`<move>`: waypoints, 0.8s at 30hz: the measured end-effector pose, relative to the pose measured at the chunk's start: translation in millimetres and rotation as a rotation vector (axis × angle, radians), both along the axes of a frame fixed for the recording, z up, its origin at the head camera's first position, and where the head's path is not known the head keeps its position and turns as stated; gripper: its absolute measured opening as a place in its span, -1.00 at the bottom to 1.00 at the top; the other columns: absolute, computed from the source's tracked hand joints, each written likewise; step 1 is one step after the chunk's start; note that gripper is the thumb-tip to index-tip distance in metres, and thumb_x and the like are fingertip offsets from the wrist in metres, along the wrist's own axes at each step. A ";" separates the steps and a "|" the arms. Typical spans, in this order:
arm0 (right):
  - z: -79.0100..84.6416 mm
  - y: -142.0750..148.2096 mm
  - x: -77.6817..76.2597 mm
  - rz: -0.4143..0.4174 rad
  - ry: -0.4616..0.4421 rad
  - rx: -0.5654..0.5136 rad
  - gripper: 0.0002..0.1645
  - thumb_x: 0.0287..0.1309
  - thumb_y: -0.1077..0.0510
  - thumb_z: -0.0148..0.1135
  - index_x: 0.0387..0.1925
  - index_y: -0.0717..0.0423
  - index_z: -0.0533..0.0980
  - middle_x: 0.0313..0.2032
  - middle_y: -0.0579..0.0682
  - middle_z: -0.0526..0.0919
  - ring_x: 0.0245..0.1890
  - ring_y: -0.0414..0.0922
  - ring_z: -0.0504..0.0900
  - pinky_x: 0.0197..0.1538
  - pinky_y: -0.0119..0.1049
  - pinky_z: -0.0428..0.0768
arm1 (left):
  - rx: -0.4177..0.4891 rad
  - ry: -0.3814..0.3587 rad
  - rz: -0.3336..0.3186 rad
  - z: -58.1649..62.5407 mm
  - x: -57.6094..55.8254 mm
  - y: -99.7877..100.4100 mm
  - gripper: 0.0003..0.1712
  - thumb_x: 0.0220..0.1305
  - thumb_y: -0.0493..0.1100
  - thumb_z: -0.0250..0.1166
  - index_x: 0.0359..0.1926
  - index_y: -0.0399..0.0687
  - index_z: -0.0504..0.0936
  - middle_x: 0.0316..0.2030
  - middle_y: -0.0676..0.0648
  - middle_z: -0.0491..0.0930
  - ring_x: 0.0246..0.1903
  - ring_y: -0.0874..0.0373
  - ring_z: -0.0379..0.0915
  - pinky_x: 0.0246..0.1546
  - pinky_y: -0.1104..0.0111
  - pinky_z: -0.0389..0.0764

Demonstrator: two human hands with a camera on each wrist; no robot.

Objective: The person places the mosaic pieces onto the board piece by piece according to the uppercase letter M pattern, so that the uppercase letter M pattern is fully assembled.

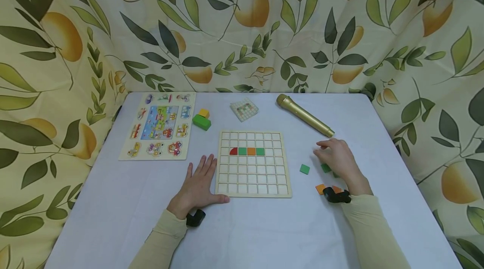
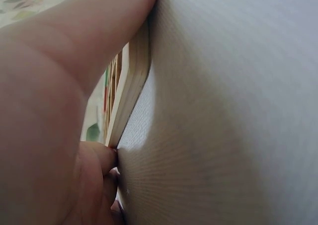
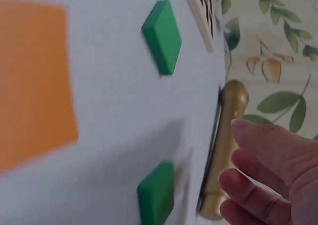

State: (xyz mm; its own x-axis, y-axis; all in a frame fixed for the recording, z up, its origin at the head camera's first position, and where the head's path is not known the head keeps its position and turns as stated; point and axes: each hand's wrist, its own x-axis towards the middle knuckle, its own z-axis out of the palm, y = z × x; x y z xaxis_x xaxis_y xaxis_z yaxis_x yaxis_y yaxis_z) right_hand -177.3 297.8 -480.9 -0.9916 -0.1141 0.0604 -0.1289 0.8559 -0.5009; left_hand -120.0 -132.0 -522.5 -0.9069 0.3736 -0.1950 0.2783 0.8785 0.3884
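Note:
A square wooden grid board (image 1: pixel 249 178) lies mid-table. One of its rows holds a red piece (image 1: pixel 233 151) with a rounded corner, then green, orange (image 1: pixel 251 151) and green tiles. My left hand (image 1: pixel 198 185) rests with spread fingers along the board's left edge, thumb at the near left corner. Over loose tiles right of the board, my right hand (image 1: pixel 339 160) hovers, fingers loosely bent; nothing shows between them in the right wrist view. Nearby lie a green tile (image 1: pixel 304 169), another green tile (image 1: pixel 325 168) partly under the hand, and orange tiles (image 1: pixel 320 189) by the wrist.
A golden microphone-shaped object (image 1: pixel 305 116) lies beyond my right hand. Behind the board is a small card with a grid pattern (image 1: pixel 244 109). Back left are a picture puzzle board (image 1: pixel 127 148), a green block (image 1: pixel 202 122) and a yellow block (image 1: pixel 204 113). Patterned curtain surrounds the table.

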 end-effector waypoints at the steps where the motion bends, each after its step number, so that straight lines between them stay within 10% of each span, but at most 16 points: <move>1: -0.1 3.5 1.7 -0.016 -0.005 0.002 -0.60 0.22 0.15 0.32 -0.02 0.38 0.60 -0.18 0.26 0.64 0.02 0.29 0.39 0.05 0.19 0.35 | -0.001 0.002 -0.002 0.0 0.0 0.0 0.46 -0.16 0.57 0.33 0.53 -0.19 -0.07 0.53 -0.13 -0.22 0.48 -0.06 -0.47 0.35 -0.14 -0.41; 24: -5.0 45.6 16.1 -0.458 -0.101 0.143 -0.36 0.22 -0.05 0.32 0.07 0.43 0.47 -0.23 0.30 0.56 -0.15 0.26 0.36 -0.26 0.03 0.36 | -0.002 -0.002 -0.004 1.7 0.4 -0.1 0.46 -0.15 0.56 0.34 0.53 -0.21 -0.07 0.52 -0.14 -0.21 0.48 -0.07 -0.47 0.34 -0.16 -0.40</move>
State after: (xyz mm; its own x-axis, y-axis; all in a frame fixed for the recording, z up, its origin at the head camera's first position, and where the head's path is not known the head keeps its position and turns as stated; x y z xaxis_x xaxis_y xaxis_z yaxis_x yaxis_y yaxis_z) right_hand -161.2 343.4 -485.9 -0.9421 0.3347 -0.0229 0.3195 0.8745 -0.3648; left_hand -119.6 -132.1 -520.8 -0.9048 0.3770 -0.1980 0.2811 0.8781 0.3873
